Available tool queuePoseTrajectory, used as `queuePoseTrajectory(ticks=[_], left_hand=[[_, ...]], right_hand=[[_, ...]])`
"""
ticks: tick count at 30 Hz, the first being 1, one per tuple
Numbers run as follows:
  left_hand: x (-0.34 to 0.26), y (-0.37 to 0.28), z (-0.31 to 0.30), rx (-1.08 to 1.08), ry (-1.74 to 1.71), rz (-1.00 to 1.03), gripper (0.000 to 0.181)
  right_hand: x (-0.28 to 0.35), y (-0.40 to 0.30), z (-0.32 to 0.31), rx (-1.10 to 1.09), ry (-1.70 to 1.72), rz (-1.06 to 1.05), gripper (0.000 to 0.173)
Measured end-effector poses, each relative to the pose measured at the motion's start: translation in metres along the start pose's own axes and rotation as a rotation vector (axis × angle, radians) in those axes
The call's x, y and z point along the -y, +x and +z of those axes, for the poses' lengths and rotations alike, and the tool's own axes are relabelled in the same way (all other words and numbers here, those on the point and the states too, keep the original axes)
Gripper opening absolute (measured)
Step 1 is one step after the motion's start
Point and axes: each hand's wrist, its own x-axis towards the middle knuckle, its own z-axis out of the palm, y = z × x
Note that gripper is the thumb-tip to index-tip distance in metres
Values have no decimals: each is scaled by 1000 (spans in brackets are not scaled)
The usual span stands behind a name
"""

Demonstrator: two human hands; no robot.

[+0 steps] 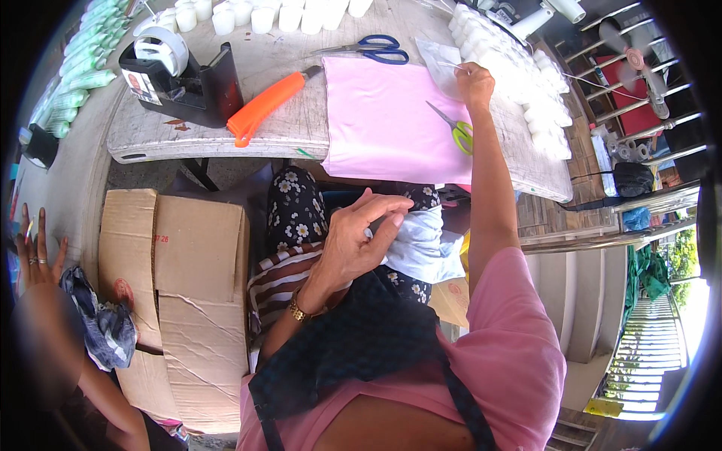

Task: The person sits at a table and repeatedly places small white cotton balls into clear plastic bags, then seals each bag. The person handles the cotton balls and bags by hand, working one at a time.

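My right hand (475, 84) is stretched out over the table, its fingers closed on a thin white strand or stick beside a clear plastic bag (443, 65). My left hand (364, 234) is over my lap, its fingers curled and thumb near them; a small pale thing shows by the palm, too unclear to name. Below it lies a light grey cloth (420, 245). A folded pink cloth (383, 113) covers the table's front, with green-handled scissors (454, 128) on it and blue-handled scissors (375, 49) at its far edge. An orange-handled cutter (268, 107) lies to its left.
A black tape dispenser (208, 84) stands on the worn white table (271, 141). White cups (262, 20) line the back; more white pieces (507, 73) stand right. Cardboard boxes (197, 253) are at my left. Beyond them is another person's hand (42, 253). A fan (634, 59) is at the far right.
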Motion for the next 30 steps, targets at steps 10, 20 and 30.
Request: queuePoseTrajectory(ticks=[10,20,30], left_hand=[[-7,-1,27,51,172,39,22],[-16,27,46,-92,211,133,41],[29,88,27,-187,1057,411,19]], right_hand=[[16,13,-30,-566,176,-239,22],[32,-65,-74,158,1586,231,25],[90,-125,-42,402,1630,267,32]])
